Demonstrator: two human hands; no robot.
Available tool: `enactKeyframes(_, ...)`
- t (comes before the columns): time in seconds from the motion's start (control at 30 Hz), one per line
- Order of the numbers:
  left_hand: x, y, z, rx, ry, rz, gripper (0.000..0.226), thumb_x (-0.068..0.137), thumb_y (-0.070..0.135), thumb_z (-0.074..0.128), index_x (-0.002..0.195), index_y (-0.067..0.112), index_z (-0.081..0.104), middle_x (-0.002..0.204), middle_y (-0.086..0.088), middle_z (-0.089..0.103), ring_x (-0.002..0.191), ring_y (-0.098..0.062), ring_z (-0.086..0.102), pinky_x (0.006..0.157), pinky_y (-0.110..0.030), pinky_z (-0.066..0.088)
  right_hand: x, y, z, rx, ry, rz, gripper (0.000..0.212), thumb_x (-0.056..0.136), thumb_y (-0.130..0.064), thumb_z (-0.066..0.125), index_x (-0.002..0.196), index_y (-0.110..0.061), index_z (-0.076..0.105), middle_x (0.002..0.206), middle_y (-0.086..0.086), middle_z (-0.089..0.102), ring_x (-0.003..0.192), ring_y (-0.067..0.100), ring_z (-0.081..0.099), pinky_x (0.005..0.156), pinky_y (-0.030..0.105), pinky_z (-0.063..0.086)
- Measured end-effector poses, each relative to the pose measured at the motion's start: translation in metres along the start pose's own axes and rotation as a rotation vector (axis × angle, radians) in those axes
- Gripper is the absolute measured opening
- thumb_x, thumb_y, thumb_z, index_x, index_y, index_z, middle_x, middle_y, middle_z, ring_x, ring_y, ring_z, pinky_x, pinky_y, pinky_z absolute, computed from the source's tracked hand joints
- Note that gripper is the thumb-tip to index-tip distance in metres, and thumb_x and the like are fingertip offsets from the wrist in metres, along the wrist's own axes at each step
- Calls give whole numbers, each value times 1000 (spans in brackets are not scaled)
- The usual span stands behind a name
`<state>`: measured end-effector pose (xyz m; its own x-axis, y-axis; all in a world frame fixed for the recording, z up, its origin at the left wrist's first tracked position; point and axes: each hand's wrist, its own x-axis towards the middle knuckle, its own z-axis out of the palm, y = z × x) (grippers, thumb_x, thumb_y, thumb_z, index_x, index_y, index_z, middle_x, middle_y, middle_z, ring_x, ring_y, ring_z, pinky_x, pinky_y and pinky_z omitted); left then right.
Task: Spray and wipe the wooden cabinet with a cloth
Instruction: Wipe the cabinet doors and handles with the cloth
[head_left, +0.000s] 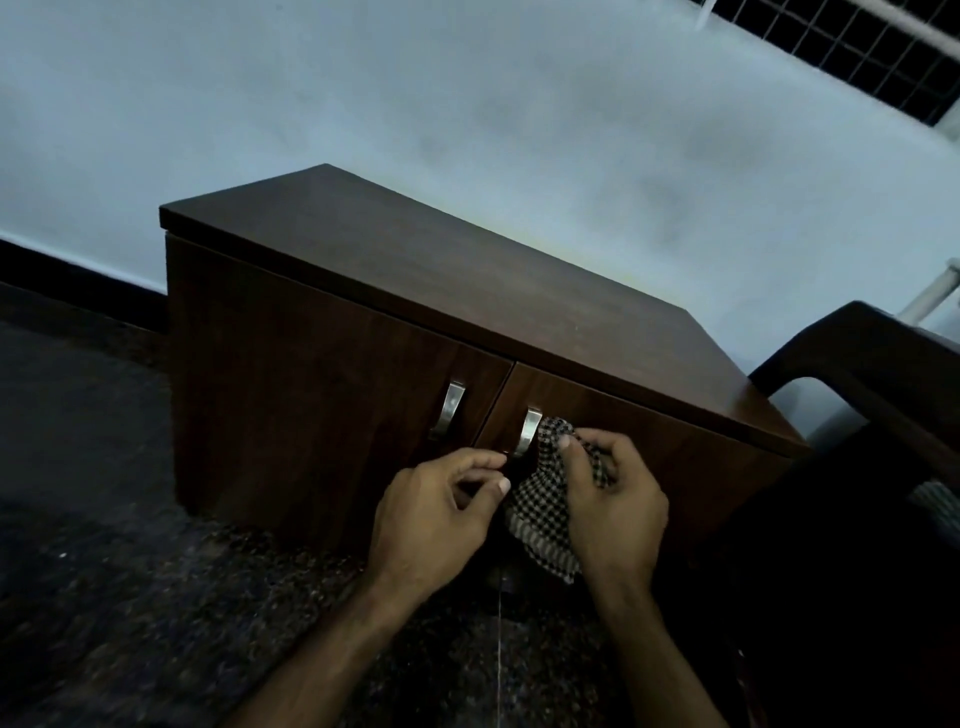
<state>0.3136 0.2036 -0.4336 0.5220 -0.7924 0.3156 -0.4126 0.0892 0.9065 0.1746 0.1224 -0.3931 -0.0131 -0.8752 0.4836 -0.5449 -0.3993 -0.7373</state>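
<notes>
- Cabinet (415, 312) doors face the person; right hand (613, 499) grips a checkered cloth (540, 509) beside the right handle (529, 432).
- Left hand (436, 509), loosely curled and empty, could steady the door while wiping.

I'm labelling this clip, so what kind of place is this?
Probably a room in a home: a low wooden cabinet against a painted wall, a speckled stone floor, and a grilled window.
</notes>
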Motion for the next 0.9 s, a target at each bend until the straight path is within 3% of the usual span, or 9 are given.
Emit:
enactKeyframes(0.1, 2, -2, -1, 3, 11, -12, 24, 89, 43, 72, 113, 41, 72, 92, 32, 73, 62, 1, 68, 61, -31, 60, -10, 2, 9, -104, -79, -18, 11, 89, -49, 70, 94, -40, 70, 84, -18, 73, 82, 8, 71, 74, 35, 59)
enactKeyframes(0.23, 3, -1, -5, 67, 30, 5, 25, 89, 43, 71, 114, 41, 72, 90, 35, 71, 61, 1, 65, 53, -17, 50, -7, -2, 6, -80, -54, -27, 11, 89, -47, 70, 97, -40, 73, 85, -20, 73, 83, 5, 70, 75, 34, 59)
enactKeyframes(0.33, 6, 7, -7, 174, 81, 59, 26, 90, 44, 69, 116, 42, 71, 94, 33, 72, 59, 7, 59, 55, -14, 45, 3, -8, 3, -25, -57, -68, 16, 93, -42, 68, 105, -35, 75, 92, -17, 75, 88, 4, 70, 79, 35, 59)
enactKeyframes(0.4, 13, 17, -7, 269, 125, 142, 26, 91, 42, 68, 117, 42, 71, 103, 26, 74, 69, 8, 61, 62, -18, 51, 5, -8, 5, -47, -141, -96, 18, 95, -40, 65, 108, -34, 75, 95, -17, 75, 91, 3, 69, 81, 35, 59)
enactKeyframes(0.53, 33, 32, -9, 531, 76, 321, 33, 97, 39, 58, 130, 42, 62, 119, 17, 70, 96, -15, 72, 74, -34, 58, 4, -7, 7, -39, -315, -102, 29, 97, -31, 63, 124, -30, 71, 108, -18, 71, 102, 1, 66, 92, 36, 57)
enactKeyframes(0.63, 38, 28, -12, 638, 21, 344, 31, 99, 38, 55, 129, 41, 61, 118, 15, 68, 92, -17, 73, 71, -35, 56, 4, -9, 1, -59, -457, -96, 41, 90, -24, 66, 128, -40, 63, 101, -17, 62, 94, 4, 65, 85, 42, 58)
enactKeyframes(0.73, 38, 25, -13, 623, 17, 345, 27, 94, 39, 63, 120, 38, 68, 110, 15, 70, 82, -17, 74, 62, -33, 55, 2, -11, -1, -150, -529, -139, 53, 90, -23, 66, 139, -41, 55, 108, -18, 56, 101, 4, 61, 89, 41, 57)
enactKeyframes(0.9, 37, 24, -11, 637, -5, 308, 22, 96, 43, 58, 115, 37, 69, 110, 14, 70, 86, -17, 73, 68, -34, 55, 0, -9, 0, -162, -469, -172, 49, 94, -21, 66, 140, -34, 57, 116, -17, 59, 108, 2, 59, 96, 34, 53)
